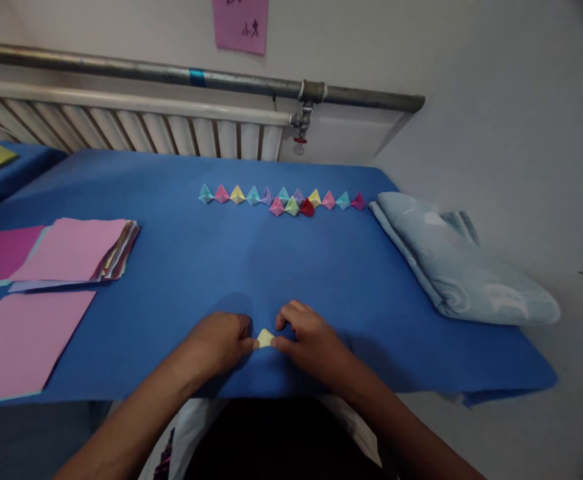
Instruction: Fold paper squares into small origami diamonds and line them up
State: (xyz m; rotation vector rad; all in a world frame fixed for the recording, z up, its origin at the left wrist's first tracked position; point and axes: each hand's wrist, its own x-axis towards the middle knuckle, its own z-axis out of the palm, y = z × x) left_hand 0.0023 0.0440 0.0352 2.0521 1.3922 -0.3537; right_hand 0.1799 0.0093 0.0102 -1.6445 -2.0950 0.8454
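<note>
A small piece of folded yellow paper, roughly triangular with its point upward, is held low over the near part of the blue-covered table. My left hand pinches its left corner between thumb and finger. At the right corner, the thumb of my right hand presses on it with the fingers curled in. Further back stands a row of small folded paper pieces in blue, pink, yellow and purple. A few more, among them a red one, sit just in front of that row.
On the left lie a stack of coloured paper and loose pink sheets. A folded pale-green blanket rests along the right edge. Behind the table are a radiator, a metal pipe and a valve.
</note>
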